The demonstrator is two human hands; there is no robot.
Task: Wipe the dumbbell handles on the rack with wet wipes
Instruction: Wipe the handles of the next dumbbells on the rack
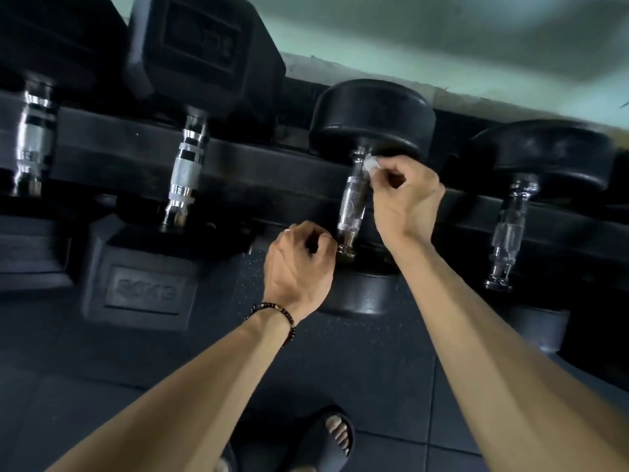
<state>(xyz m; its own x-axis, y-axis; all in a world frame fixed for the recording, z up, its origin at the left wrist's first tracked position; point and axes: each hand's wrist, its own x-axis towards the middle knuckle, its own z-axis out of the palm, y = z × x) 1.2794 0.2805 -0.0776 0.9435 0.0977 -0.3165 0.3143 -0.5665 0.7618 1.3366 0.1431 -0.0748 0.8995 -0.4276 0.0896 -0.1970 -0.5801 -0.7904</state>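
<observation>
A round-headed dumbbell lies on the black rack (pixel 112 158), its chrome knurled handle (pixel 354 202) running toward me. My right hand (pixel 405 199) pinches a small white wet wipe (pixel 371 164) against the far end of that handle, just under the far rubber head (pixel 372 114). My left hand (pixel 299 267), with a bead bracelet at the wrist, has its fingers curled at the handle's near end by the collar (pixel 345 252); whether it grips anything I cannot tell.
Two hex dumbbells with chrome handles (pixel 185 172) lie to the left, one marked 30 kg (pixel 143 287). Another round dumbbell (pixel 509 229) lies to the right. A pale wall (pixel 442 35) stands behind the rack. Dark rubber floor tiles and my sandalled foot (pixel 326 434) are below.
</observation>
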